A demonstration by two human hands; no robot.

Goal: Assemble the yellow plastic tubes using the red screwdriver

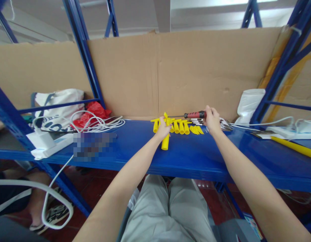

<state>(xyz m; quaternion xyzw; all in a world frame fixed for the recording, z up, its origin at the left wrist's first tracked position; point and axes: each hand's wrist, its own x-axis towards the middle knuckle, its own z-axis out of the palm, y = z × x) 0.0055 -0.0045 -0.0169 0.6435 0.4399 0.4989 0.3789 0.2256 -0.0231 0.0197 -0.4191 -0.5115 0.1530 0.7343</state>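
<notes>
Head view: screwdriver (195,115) level, its shaft reaching for the yellow piece (165,143)

From my remote seat, I see the left hand (163,129) pinching the yellow piece around its upper part, above the middle of the tabletop (137,148), with the wide tube end pointing near. My right hand (212,120) is wrapped around the rear of the screwdriver's handle, the shaft running left. The step looks like working the tip into the top of that piece. I would brace the left hand low, line the shaft up with its target before pressing, and turn gently, with the fingertips out of the tip's path. Pushing sideways could swing the piece into the yellow row (181,127) just beyond.

What I cannot make out is the tip: it merges with the yellow top, so contact is unclear, and no screw shows. The left hand covers part of the row. Whether the piece rests or hangs free, I cannot tell. Dark, printed items (224,124) behind the right hand are partly covered, and a pixelated patch (94,147) masks the left part of the surface.
</notes>
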